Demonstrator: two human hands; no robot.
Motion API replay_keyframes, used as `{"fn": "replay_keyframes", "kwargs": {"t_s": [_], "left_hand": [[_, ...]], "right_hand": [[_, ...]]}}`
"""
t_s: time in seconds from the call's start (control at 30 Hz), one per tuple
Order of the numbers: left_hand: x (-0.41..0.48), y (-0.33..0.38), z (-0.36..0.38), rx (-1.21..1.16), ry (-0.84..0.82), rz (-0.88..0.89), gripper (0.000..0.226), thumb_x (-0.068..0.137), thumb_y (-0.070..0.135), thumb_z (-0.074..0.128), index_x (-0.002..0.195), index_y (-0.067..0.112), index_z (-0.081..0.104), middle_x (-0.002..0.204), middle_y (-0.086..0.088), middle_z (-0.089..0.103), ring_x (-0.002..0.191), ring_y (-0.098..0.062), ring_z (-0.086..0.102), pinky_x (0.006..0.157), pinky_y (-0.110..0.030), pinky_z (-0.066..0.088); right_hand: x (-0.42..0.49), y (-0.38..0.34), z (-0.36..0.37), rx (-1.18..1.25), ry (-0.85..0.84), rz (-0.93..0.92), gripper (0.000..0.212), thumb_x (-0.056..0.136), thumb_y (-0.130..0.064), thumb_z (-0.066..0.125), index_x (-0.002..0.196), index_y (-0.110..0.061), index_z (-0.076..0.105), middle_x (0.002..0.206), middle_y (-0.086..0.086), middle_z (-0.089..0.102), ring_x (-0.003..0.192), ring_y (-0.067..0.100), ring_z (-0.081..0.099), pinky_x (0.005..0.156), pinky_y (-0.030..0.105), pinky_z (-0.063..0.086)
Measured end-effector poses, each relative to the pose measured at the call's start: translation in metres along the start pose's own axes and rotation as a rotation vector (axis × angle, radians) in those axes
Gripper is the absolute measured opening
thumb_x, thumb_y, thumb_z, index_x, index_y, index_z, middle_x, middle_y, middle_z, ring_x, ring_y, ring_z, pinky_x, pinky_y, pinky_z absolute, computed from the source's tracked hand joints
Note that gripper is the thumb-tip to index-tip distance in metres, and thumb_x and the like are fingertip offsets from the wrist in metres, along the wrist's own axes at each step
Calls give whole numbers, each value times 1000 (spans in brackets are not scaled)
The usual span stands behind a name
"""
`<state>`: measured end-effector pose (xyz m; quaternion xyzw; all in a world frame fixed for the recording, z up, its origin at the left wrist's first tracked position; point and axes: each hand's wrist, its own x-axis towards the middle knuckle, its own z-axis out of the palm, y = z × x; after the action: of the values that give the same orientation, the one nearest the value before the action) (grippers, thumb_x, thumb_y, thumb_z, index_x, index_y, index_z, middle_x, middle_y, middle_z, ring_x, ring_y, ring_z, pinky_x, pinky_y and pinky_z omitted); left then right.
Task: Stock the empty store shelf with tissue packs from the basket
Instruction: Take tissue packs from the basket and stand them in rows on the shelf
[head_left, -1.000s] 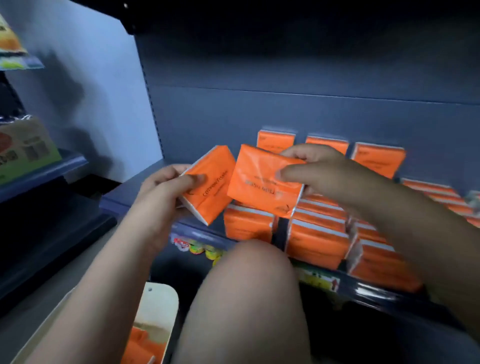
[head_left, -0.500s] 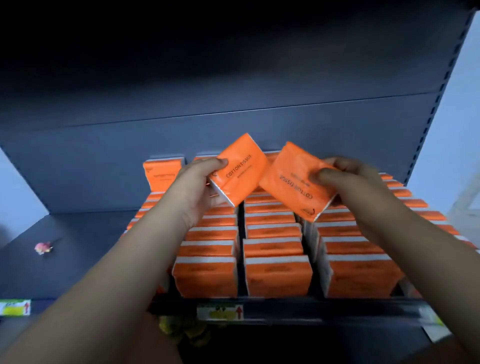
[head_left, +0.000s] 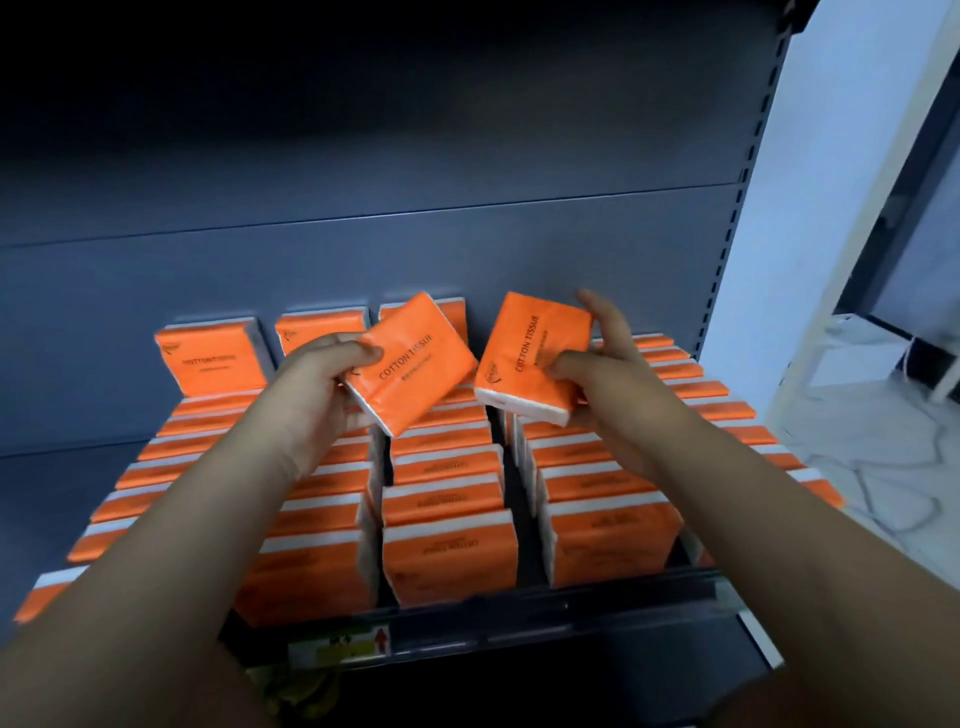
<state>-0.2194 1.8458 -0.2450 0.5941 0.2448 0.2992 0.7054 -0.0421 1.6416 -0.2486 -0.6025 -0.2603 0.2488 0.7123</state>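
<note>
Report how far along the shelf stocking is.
Done: rows of orange packs cover the middle and right of the shelf, standing front to back. In hand: the left hand holds one tissue pack and the right hand holds a second pack, both above the rows. Left: the shelf's left end is bare. The basket is out of view, so remaining stock cannot be told.

Single head-worn view; faces forward and down into the shelf (head_left: 571, 605); close, back panel (head_left: 363, 218) straight ahead.
</note>
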Motion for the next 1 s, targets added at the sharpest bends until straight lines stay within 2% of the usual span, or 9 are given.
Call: {"fn": "replay_keyframes", "kwargs": {"t_s": [0.1, 0.23, 0.4, 0.47, 0.6, 0.7, 0.8, 0.87, 1.0], "left_hand": [[-6, -5, 11, 59, -22, 14, 14, 94, 7, 60, 99, 17, 68, 91, -4, 73, 82, -19, 73, 65, -35, 60], [-7, -10, 18, 55, -13, 10, 22, 93, 4, 62, 112, 13, 68, 100, -7, 74, 90, -22, 74, 71, -38, 60], [-3, -17, 23, 22, -21, -39, 22, 92, 3, 65, 111, 12, 69, 105, -10, 74, 100, -31, 74, 73, -43, 62], [-3, -19, 28, -6, -22, -49, 16, 92, 5, 64, 104, 15, 69, 105, -10, 76, 101, -31, 74, 78, -46, 63], [-4, -15, 35, -133, -85, -88, 23, 97, 14, 53, 115, 12, 69, 113, -8, 77, 94, -24, 77, 79, -44, 65], [-2, -11, 34, -169, -95, -82, 26, 97, 16, 53, 119, 14, 66, 121, -7, 75, 101, -24, 75, 92, -48, 60], [1, -10, 30, -188, -85, -45, 27, 95, 16, 55, 122, 20, 59, 126, -7, 69, 110, -27, 70, 99, -51, 54], [1, -10, 29, -209, -88, -40, 23, 95, 16, 54, 116, 21, 61, 124, -6, 69, 112, -28, 68, 100, -50, 53], [-1, -11, 32, -196, -74, -12, 19, 96, 10, 53, 92, 23, 66, 100, -2, 74, 102, -25, 70, 94, -49, 55]], "right_hand": [[-3, 0, -4, -12, 49, -50, 53, 86, 4, 70, 120, -33, 55, 119, 13, 70, 107, 34, 71, 91, 55, 60], [-4, 1, -10, -54, 84, -104, 45, 84, 6, 77, 106, -23, 51, 112, 14, 71, 86, 19, 71, 56, 21, 54], [5, 6, -18, -123, 72, -110, 59, 77, 5, 83, 116, -26, 52, 116, 11, 66, 102, 29, 72, 84, 49, 63], [7, 6, -22, -172, 40, -99, 65, 78, 6, 81, 125, -30, 53, 107, 3, 67, 94, 22, 73, 81, 44, 64], [11, 5, -34, -232, -39, -47, 44, 73, 13, 72, 104, -16, 63, 91, 7, 69, 83, 24, 71, 71, 39, 62], [15, 1, -40, -275, -56, -24, 46, 64, 13, 78, 101, -11, 65, 90, 10, 72, 87, 29, 74, 82, 44, 61], [18, -3, -44, -282, -33, -59, 43, 66, 16, 81, 98, -9, 64, 81, 2, 73, 73, 13, 73, 67, 29, 61], [21, -2, -46, -275, 32, -77, 39, 68, 16, 80, 95, -8, 64, 79, 2, 74, 72, 12, 74, 64, 26, 61], [31, 4, -51, -331, 165, -101, 39, 68, 4, 87, 98, -12, 66, 94, 5, 78, 87, 19, 77, 79, 38, 65]]}}
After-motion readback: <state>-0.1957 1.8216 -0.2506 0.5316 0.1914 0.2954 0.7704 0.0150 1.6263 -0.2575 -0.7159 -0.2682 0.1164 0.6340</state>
